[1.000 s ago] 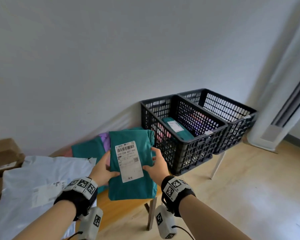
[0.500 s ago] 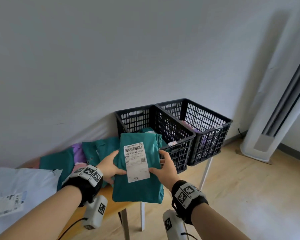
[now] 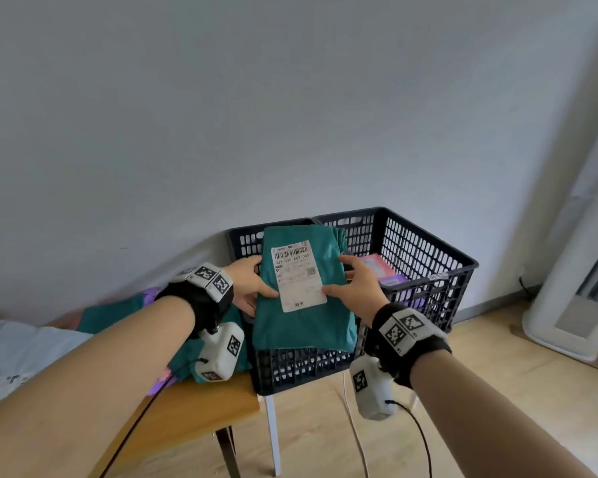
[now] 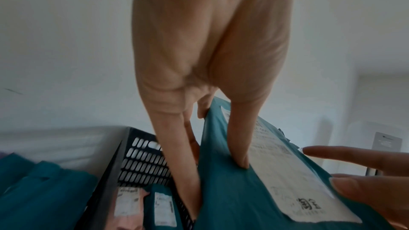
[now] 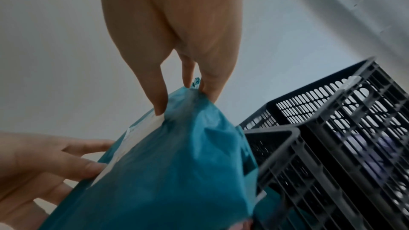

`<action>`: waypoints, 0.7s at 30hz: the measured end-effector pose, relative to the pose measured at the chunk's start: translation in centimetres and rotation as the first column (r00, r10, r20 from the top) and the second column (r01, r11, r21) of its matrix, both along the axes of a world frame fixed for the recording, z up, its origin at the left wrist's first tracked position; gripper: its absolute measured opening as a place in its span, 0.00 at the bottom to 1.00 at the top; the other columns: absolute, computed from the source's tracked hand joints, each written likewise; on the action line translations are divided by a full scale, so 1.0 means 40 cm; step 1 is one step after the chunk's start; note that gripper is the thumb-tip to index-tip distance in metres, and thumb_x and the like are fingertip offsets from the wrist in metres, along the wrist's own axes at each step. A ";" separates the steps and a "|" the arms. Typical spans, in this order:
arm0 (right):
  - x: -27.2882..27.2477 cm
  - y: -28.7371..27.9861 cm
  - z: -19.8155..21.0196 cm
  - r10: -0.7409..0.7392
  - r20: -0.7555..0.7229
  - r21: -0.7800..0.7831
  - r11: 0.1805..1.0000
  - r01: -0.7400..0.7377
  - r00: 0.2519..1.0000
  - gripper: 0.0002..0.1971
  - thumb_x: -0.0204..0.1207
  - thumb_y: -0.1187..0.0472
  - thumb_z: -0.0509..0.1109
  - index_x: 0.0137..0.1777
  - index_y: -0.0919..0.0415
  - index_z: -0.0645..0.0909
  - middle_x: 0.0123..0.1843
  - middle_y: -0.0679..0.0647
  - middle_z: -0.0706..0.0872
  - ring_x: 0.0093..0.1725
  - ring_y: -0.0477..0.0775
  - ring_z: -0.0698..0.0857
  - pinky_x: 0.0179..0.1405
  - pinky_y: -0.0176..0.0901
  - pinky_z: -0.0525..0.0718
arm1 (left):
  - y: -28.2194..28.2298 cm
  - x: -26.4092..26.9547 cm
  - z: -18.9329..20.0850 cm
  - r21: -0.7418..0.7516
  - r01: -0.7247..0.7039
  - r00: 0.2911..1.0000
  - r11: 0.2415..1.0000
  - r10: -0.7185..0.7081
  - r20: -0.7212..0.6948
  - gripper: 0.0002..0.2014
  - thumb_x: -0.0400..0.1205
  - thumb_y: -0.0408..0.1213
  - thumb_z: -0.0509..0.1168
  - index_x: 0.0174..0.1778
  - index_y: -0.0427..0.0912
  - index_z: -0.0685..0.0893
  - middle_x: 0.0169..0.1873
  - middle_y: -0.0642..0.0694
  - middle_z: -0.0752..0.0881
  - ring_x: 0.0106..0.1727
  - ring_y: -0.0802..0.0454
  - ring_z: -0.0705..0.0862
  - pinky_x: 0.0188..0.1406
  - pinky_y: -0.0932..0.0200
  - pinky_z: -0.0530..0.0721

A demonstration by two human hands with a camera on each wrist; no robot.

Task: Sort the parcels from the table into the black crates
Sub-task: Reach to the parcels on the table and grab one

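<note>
- Far left, a white plastic mailer [image 3: 18, 353] and more teal bags [image 3: 118, 315] wait on the wooden table [image 3: 194, 408].
- The left hand [image 3: 247, 288] pinches the left edge of the teal plastic parcel with the white shipping label [image 3: 301, 298], thumb on top, fingers beneath.
- That parcel hangs over the near black slotted plastic crate [image 3: 290, 367], above its opening, not yet down.
- It looks soft, light and slick; the film crumples, so taking both side edges suits it.
- The right hand [image 3: 356, 288] clamps the right edge, thumb across the label's corner.
- The right-hand black crate [image 3: 428, 257] holds a pink parcel [image 3: 377, 267]; deeper contents are probably purple bags, but the mesh blurs them.
- The near crate's floor is mostly hidden by the parcel.
</note>
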State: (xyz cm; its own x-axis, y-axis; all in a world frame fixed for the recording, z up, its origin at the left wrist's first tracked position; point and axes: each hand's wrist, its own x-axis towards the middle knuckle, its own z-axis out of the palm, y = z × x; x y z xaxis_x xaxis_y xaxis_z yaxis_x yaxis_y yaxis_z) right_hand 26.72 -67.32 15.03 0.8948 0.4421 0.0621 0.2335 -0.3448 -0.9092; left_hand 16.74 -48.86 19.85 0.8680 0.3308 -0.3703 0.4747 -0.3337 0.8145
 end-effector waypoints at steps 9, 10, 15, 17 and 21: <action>0.217 0.052 0.086 0.046 0.069 -0.055 0.998 -0.043 0.997 0.28 0.70 0.67 0.78 0.70 0.57 0.75 0.62 0.57 0.78 0.60 0.55 0.80 0.64 0.54 0.82 | 0.056 0.203 0.061 -0.074 0.034 0.999 0.997 -0.030 0.042 0.26 0.78 0.21 0.67 0.70 0.43 0.71 0.56 0.43 0.84 0.43 0.44 0.86 0.36 0.46 0.86; 0.243 0.064 0.091 0.061 0.076 -0.065 0.996 -0.056 0.995 0.27 0.70 0.67 0.78 0.69 0.58 0.76 0.62 0.57 0.78 0.59 0.55 0.80 0.63 0.52 0.82 | 0.069 0.228 0.061 -0.080 0.035 0.999 0.996 -0.031 0.042 0.25 0.78 0.20 0.67 0.69 0.43 0.72 0.55 0.43 0.84 0.42 0.44 0.86 0.35 0.47 0.86; 0.369 0.144 0.099 0.092 0.105 -0.176 0.982 -0.073 0.990 0.27 0.70 0.68 0.77 0.70 0.59 0.77 0.68 0.56 0.75 0.67 0.54 0.74 0.60 0.40 0.72 | 0.136 0.345 0.061 -0.071 0.016 0.999 0.997 -0.013 0.043 0.22 0.78 0.19 0.66 0.67 0.37 0.74 0.53 0.45 0.82 0.41 0.47 0.84 0.31 0.48 0.85; 0.415 0.182 0.094 0.103 0.091 -0.206 0.975 -0.082 0.990 0.27 0.70 0.68 0.77 0.70 0.59 0.77 0.70 0.56 0.75 0.68 0.54 0.74 0.58 0.40 0.72 | 0.164 0.390 0.056 -0.074 -0.006 1.000 0.997 0.007 0.020 0.19 0.78 0.18 0.65 0.62 0.37 0.75 0.46 0.46 0.82 0.38 0.47 0.83 0.26 0.51 0.83; 0.491 0.254 0.076 0.147 0.058 -0.310 0.943 -0.122 0.987 0.28 0.70 0.68 0.77 0.71 0.60 0.76 0.72 0.56 0.74 0.71 0.56 0.73 0.66 0.45 0.74 | 0.225 0.475 0.022 -0.061 -0.032 0.998 0.998 0.029 -0.058 0.16 0.78 0.19 0.66 0.60 0.36 0.78 0.43 0.43 0.83 0.39 0.46 0.83 0.28 0.49 0.84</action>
State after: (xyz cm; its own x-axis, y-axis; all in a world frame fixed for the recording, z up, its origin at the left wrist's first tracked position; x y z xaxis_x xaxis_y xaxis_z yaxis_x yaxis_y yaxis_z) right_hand 46.36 -57.15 18.06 0.8235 0.5666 -0.0262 0.3638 -0.5630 -0.7421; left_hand 35.75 -39.87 20.73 0.8348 0.3319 -0.4392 0.5299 -0.2682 0.8045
